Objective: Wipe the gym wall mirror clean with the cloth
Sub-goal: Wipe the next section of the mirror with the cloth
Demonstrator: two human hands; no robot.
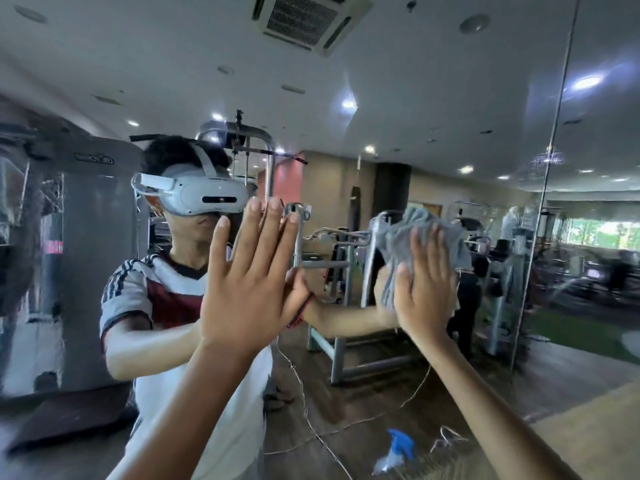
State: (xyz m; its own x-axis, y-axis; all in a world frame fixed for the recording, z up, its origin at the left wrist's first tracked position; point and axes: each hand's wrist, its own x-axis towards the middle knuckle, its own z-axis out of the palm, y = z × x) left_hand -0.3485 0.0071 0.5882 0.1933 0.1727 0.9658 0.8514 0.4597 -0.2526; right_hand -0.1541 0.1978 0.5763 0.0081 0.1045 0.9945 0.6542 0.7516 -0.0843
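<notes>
Pressing a crumpled grey cloth flat against the gym wall mirror, the right hand keeps its fingers straight and spread over the fabric, not curled round it. The cloth bunches above and to the left of those fingers, touching the glass. Left of that hand, the left hand lies palm-flat on the mirror, fingers straight and apart, holding nothing. Well below the cloth hand sits a blue spray bottle. To its right, a vertical seam divides the mirror panels.
</notes>
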